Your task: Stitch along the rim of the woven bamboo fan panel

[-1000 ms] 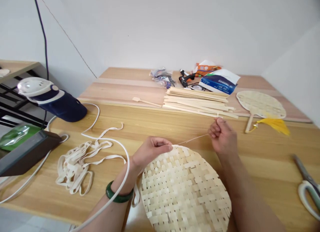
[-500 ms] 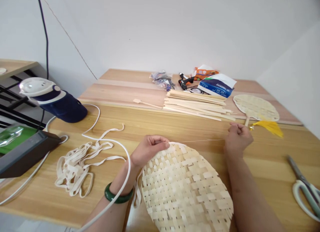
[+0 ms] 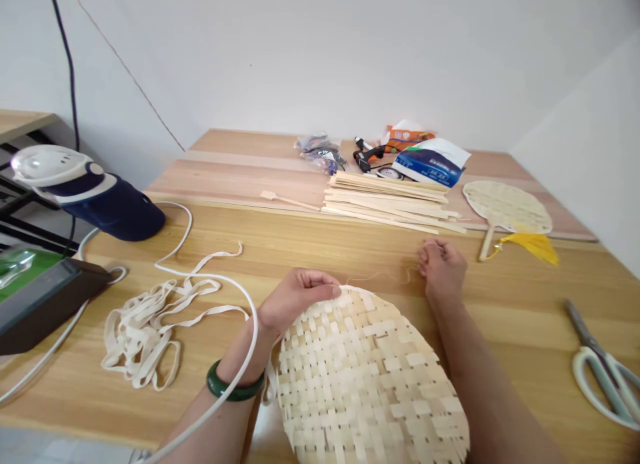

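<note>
The head view shows a room of plain white walls point(image 3: 350, 64), with a purple cable point(image 3: 65, 64) running down at upper left. A long honey-coloured wooden worktop point(image 3: 505, 304) fills the lower half of the frame, and a paler wooden board point(image 3: 235, 164) lies beyond it. Along that far board sit a stack of flat bamboo strips point(image 3: 385, 201), a small wooden spatula point(image 3: 287, 199), a plastic bag point(image 3: 320, 152), a glue gun point(image 3: 367, 156), and a blue-and-white packet point(image 3: 430, 165). At right, a finished round bamboo fan point(image 3: 505, 207) with a yellow tassel point(image 3: 533, 247) rests across the board's edge, and white-handled scissors point(image 3: 603, 384) lie at lower right. At left stand a navy-and-white appliance point(image 3: 95, 197) and a dark box point(image 3: 45, 297), with tangled cotton tape point(image 3: 145, 337) in front of them. A white cord point(image 3: 255, 324) loops across the worktop and passes the left wrist, which wears a green bangle point(image 3: 235, 384). At bottom centre, a woven bamboo panel point(image 3: 370, 377) lies directly under the left hand point(image 3: 300, 294), whose closed fingers pinch its upper rim. A thin thread point(image 3: 380, 276) leads from that rim to the right hand point(image 3: 443, 271), which is curled closed just beyond the panel, its fingers gathered on the thread.
</note>
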Available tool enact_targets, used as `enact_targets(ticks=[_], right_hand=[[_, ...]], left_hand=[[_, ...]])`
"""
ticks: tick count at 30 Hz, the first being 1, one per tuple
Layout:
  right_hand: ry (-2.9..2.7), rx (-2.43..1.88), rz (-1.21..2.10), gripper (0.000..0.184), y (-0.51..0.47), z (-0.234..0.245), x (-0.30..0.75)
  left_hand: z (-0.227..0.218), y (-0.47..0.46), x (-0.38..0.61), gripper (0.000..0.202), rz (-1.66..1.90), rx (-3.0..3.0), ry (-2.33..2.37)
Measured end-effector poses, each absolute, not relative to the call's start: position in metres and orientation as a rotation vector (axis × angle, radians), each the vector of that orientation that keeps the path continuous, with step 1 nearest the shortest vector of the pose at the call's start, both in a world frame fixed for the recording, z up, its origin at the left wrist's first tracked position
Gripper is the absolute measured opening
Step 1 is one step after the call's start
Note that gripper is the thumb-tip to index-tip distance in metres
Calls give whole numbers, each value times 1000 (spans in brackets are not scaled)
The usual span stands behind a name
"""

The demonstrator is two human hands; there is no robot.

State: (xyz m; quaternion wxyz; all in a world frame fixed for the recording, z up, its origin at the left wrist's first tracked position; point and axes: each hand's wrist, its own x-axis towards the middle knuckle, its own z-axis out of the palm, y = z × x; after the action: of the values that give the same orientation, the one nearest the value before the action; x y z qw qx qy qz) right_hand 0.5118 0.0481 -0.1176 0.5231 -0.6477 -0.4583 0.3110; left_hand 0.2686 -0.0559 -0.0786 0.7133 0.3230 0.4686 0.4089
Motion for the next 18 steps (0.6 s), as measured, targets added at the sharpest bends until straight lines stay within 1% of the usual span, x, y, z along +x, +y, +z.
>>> enact_targets(ticks=[3,5,7,11,15,18], right_hand=[[-1294,-1359,1153,23,31,-110,490],[-1416,-1119,1494,20,21,-104,481],[-1455,-936,1739,15,14,-100,477],[-1429,-925,1945,14,9,-92,475],[-1539,-1017,2057,23,8,-84,476],[-1668,-1065,2129,26,8,-81,476]], left_hand=[[-81,-55,273,15,833,780,1086],[-82,-54,275,14,805,814,1120],[-83,-54,276,15,782,846,1145],[-83,-53,277,17,748,921,1180],[-83,-53,280,17,743,1013,1212],[-84,-53,281,18,762,1046,1242]])
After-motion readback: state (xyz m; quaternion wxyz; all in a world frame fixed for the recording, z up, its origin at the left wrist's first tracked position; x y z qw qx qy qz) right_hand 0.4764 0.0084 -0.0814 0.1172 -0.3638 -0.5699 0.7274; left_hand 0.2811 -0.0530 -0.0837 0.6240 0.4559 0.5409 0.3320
